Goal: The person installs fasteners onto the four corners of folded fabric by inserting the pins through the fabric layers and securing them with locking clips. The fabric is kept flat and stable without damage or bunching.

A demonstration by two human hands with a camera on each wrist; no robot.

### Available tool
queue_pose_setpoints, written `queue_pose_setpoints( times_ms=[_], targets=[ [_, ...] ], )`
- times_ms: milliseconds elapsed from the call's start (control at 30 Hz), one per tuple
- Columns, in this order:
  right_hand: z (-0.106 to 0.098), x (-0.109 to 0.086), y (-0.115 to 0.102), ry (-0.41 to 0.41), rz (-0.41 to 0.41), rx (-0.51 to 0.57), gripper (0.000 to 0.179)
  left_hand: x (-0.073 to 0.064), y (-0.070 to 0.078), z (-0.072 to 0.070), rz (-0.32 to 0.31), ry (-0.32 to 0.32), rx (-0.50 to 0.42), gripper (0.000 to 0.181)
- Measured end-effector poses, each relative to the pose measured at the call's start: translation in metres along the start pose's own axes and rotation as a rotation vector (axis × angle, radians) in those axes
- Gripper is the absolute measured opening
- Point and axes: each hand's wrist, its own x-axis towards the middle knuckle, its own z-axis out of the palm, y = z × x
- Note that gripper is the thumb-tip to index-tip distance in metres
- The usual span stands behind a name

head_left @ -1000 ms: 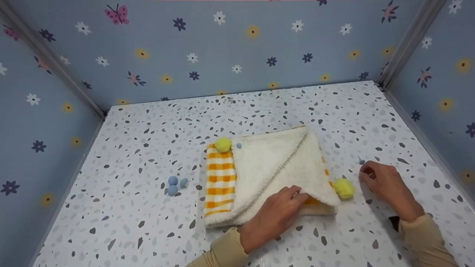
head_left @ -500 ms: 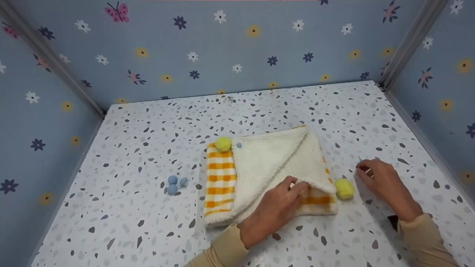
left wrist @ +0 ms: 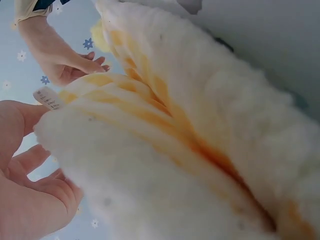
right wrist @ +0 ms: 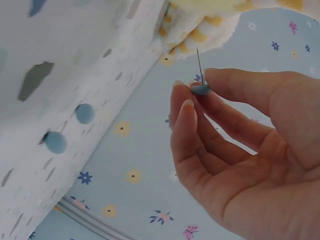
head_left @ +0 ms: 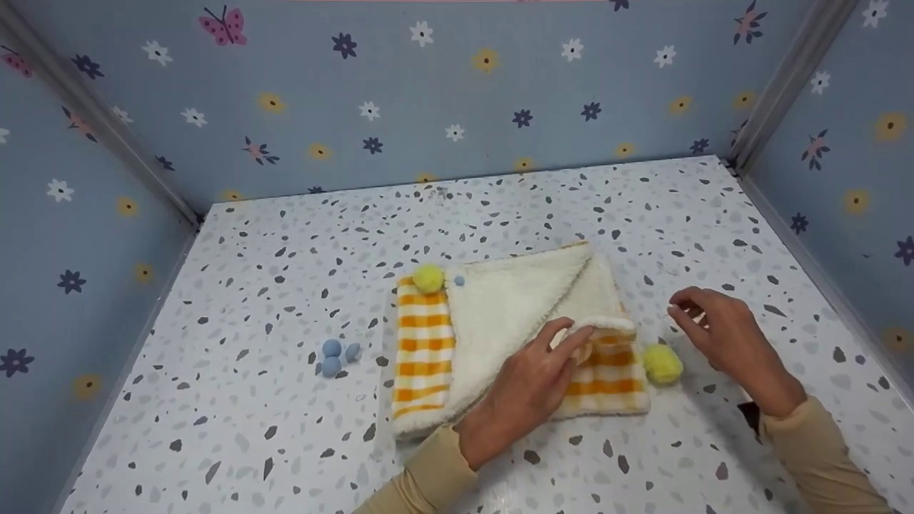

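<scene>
A folded blanket (head_left: 500,307), white fleece on one face and orange-and-white check on the other, lies on the speckled table. My left hand (head_left: 525,389) grips its fleecy near-right flap, raised and turned back over the checked layer; a small label (left wrist: 47,98) shows beside the fingers in the left wrist view. To the right of the blanket, my right hand (head_left: 732,346) is in the air. Between thumb and fingertips it pinches a blue-headed pin (right wrist: 201,89), needle pointing up in the right wrist view. A yellow pompom (head_left: 663,364) sits at the blanket's right edge.
Another yellow pompom (head_left: 429,278) is at the blanket's far-left corner, with a small blue round head (head_left: 459,280) beside it on the fleece. Three blue round-headed pieces (head_left: 332,348) lie on the table to the left. Flowered panels (head_left: 457,86) enclose the back and sides.
My left hand has lifted the flap and drawn it back away from me, baring more of the check. The right hand has risen slightly and shifted left toward the blanket.
</scene>
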Motion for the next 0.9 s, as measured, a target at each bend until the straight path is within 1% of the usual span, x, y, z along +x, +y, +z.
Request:
queue_pose_setpoints(
  times_ms=[200, 267, 333, 433, 500, 667, 767, 900],
  targets=[
    [0.002, 0.012, -0.012, 0.055, -0.066, 0.018, 0.012, 0.0, -0.002, 0.0, -0.007, -0.014, 0.003, 0.041],
    [0.003, 0.016, -0.014, 0.071, -0.098, 0.012, 0.015, -0.001, -0.002, 0.002, -0.017, 0.008, 0.009, 0.042],
    [0.005, 0.019, -0.016, 0.081, -0.124, 0.011, 0.018, -0.001, -0.003, 0.003, -0.033, 0.045, 0.008, 0.041],
    [0.008, 0.022, -0.018, 0.083, -0.157, 0.014, 0.021, -0.001, -0.004, 0.005, -0.067, 0.098, 0.001, 0.036],
    [0.01, 0.023, -0.021, 0.076, -0.171, 0.019, 0.021, -0.001, -0.004, 0.006, -0.093, 0.114, -0.02, 0.032],
    [0.013, 0.026, -0.029, 0.05, -0.209, 0.05, 0.024, -0.002, -0.005, 0.007, -0.171, 0.132, -0.046, 0.021],
    [0.014, 0.028, -0.036, 0.035, -0.241, 0.09, 0.024, -0.003, -0.005, 0.008, -0.219, 0.136, -0.055, 0.017],
    [0.015, 0.029, -0.046, 0.033, -0.284, 0.145, 0.024, -0.003, -0.006, 0.008, -0.262, 0.135, -0.123, 0.013]
  ],
)
